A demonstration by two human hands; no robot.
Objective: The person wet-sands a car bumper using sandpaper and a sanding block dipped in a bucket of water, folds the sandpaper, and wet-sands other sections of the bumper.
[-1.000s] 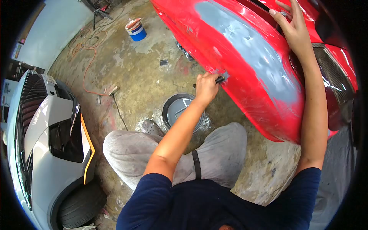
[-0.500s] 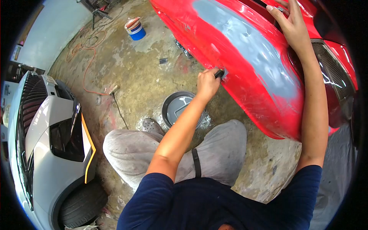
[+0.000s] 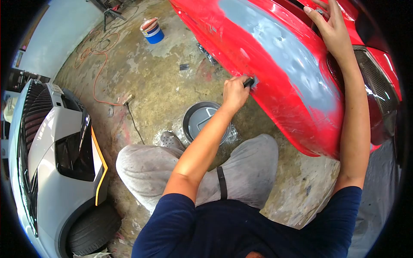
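A red car bumper (image 3: 275, 92) with a long grey patch (image 3: 284, 47) fills the upper right. My left hand (image 3: 235, 92) is closed round a small black tool (image 3: 248, 82), held against the bumper's lower edge beside a little grey spot. Its far end is hidden by the fingers. Higher up, my right hand (image 3: 333, 32) lies over the bumper's upper edge near a dark opening, thumb and fingers apart. A round grey basin (image 3: 193, 112) with liquid stands on the floor below my left forearm.
At the left stands a silver car (image 3: 38, 172) with an orange-edged trim and a tyre (image 3: 92, 228). A blue-and-white bucket (image 3: 152, 32), an orange hose (image 3: 100, 92) and a dark cord lie farther off. My bent knees flank the floor under the bumper.
My left hand and the black tool have shifted slightly right along the bumper's lower edge. My right hand stays near the upper edge, with little movement.
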